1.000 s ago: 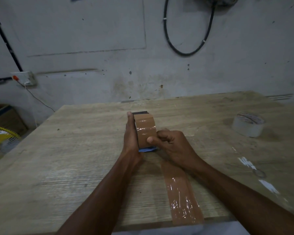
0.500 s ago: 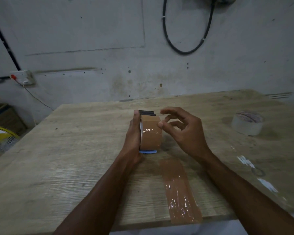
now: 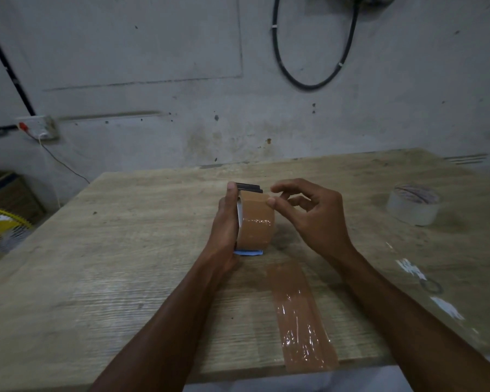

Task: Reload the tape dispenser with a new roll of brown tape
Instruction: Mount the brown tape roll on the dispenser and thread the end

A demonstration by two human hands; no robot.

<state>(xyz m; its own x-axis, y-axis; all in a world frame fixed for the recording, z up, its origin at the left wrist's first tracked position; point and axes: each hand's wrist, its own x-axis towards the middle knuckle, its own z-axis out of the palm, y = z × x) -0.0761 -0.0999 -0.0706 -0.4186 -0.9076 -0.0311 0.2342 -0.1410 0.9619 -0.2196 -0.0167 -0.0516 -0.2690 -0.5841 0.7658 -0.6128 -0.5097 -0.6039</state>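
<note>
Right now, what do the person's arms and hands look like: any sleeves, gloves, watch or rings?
Both forearms are bare from the bottom edge of the picture up to the wrists; no sleeve shows. The left hand and right hand are ungloved. No watch, bracelet or ring is visible on the parts in view. Nails look short. The dim light hides finer marks.

A workshop: stained concrete wall [image 3: 181, 66], hanging black cable [image 3: 317, 80], worn wooden worktable [image 3: 125, 250].

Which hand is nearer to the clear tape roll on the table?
Right. The right hand is by the brown tape roll, well short of the clear tape roll; the left hand is beyond it, farther off.
</note>
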